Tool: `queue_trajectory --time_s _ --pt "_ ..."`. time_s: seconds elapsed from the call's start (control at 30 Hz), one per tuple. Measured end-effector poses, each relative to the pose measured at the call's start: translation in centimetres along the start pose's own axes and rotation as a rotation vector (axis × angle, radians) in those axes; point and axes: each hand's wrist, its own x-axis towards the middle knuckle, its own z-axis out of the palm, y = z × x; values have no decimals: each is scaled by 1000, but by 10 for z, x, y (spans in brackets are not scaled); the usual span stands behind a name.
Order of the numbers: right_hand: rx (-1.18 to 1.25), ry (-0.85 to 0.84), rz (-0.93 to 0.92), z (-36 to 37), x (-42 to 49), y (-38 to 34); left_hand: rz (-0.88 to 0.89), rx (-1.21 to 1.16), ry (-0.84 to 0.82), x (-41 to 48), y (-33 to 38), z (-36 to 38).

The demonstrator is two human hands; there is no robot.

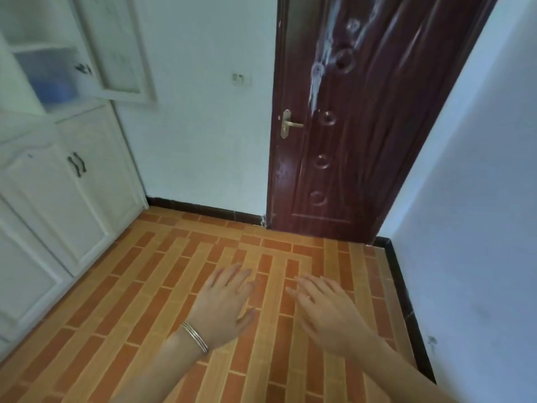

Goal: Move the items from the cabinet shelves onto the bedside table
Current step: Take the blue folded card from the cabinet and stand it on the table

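Hovering outstretched: left hand (223, 301), right hand (325, 309) | cabinet (72, 184) cropped left, shelves (37, 49) blurred

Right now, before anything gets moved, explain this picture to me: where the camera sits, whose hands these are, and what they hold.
There is one picture, taken by a wide-angle camera worn on a person's head, looking forward and down. There is no machine: the two hands are that person's own. The left hand, with bangles at the wrist, and the right hand, wearing a ring, are spread open above the tiled floor and hold nothing. On the left stands a white cabinet. Its upper glass door hangs open, and something blue shows in the upper part, too blurred to name. Ahead is a dark red door. The bedside table is not in view.
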Motion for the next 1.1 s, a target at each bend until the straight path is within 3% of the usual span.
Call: queue_trajectory --time_s 0.2,0.53,0.87,1.1 --pt "70 74 -181 -1 139 -46 -235 49 28 -26 -109 -20" --pt "115 59 -491 53 323 -102 -565 125 4 -62 -244 -4" --pt "217 186 -678 53 547 -90 -765 193 98 50 -399 -16" --pt "255 195 -731 79 658 -84 -800 184 147 107 -485 4"
